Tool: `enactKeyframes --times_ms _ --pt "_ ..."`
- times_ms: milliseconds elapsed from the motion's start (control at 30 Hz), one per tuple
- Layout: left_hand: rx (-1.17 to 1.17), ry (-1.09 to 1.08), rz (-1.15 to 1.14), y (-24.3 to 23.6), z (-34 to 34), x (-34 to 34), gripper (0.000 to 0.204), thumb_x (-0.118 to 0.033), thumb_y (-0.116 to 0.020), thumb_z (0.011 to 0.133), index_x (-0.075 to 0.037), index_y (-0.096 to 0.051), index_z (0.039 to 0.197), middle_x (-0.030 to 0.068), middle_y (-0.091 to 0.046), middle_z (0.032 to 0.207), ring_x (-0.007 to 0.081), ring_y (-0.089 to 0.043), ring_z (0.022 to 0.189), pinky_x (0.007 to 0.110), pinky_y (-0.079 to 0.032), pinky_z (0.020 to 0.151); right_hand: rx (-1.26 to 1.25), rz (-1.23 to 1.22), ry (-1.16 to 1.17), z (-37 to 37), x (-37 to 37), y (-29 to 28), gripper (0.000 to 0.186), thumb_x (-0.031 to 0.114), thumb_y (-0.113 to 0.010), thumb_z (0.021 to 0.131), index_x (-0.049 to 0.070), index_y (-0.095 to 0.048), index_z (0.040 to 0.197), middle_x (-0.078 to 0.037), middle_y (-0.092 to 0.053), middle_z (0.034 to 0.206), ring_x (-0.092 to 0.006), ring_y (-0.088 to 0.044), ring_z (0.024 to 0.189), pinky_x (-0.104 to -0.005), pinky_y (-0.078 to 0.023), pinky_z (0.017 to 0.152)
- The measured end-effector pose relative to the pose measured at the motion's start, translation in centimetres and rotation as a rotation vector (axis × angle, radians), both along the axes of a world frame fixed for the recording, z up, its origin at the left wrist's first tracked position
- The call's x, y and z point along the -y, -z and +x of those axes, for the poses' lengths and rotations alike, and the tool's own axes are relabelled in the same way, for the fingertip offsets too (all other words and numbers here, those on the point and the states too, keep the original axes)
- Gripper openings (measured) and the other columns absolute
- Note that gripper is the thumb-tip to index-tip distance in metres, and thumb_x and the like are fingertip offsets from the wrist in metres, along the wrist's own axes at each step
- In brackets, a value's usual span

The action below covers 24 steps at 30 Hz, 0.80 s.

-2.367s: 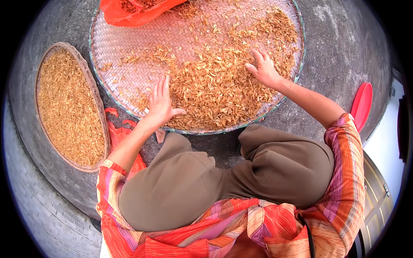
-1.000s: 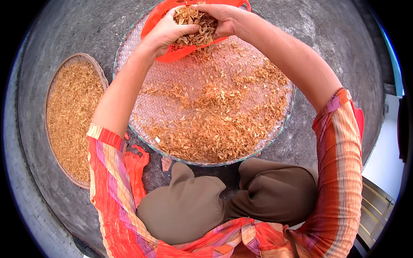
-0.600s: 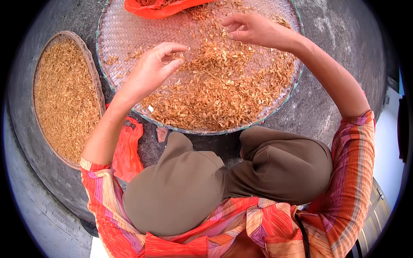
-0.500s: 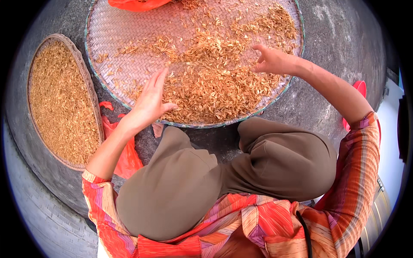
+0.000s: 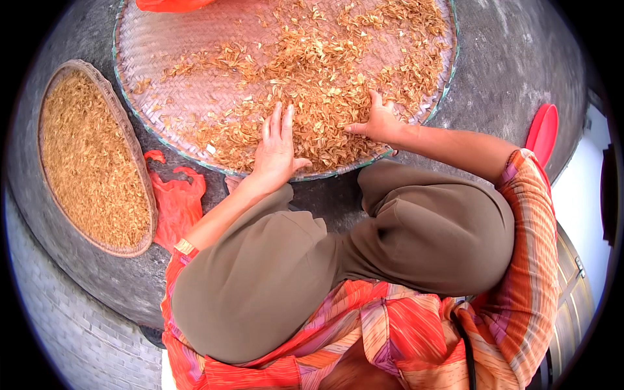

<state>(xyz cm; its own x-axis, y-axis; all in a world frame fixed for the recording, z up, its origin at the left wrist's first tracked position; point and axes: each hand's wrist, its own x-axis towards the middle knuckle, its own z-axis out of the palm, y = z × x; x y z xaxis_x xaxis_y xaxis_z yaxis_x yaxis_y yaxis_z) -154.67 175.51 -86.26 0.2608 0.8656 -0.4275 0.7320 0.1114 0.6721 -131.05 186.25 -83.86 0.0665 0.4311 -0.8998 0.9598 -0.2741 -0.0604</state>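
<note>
A large round woven tray lies on grey concrete and holds a spread of small dried orange-brown pieces. My left hand lies flat on the pieces near the tray's front rim, fingers apart and pointing away from me. My right hand rests beside it on the pieces, fingers splayed, palm down. Neither hand holds anything. My knees in brown trousers are folded just below the tray.
A second oval woven tray full of finer golden-brown bits sits at the left. A red plastic bag lies between the trays. An orange-red basin pokes in at the top edge. A red flat object lies at the right.
Both hands were lifted to the orange basin holding a heap of pieces a second ago. They came down onto the tray and now lie flat near its front rim, closer together.
</note>
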Motion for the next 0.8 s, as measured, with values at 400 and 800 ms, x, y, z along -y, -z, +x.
enactKeyframes --times_ms 400,800 --pt "0.143 0.009 -0.025 0.8 3.2 -4.2 0.11 -0.016 -0.087 0.057 -0.018 -0.025 0.148 0.0194 -0.024 0.147 0.0429 -0.031 0.131 0.05 -0.042 0.104 -0.139 -0.083 0.687 -4.6 -0.1 1.9 0.107 0.035 -0.081 0.077 0.016 -0.005 0.15 -0.024 -0.036 0.141 -0.039 -0.048 0.123 -0.0625 -0.052 0.078" --pt "0.421 -0.275 -0.043 -0.7 -0.2 -8.4 0.089 -0.011 -0.08 0.063 -0.017 -0.038 0.141 0.0206 -0.035 0.135 0.0373 -0.041 0.128 0.04 -0.038 0.107 -0.602 -0.336 0.966 -7.5 -6.6 -1.3 0.077 0.02 -0.071 0.085 0.014 -0.019 0.141 -0.015 -0.051 0.129 -0.0302 -0.057 0.114 -0.0579 -0.051 0.087"
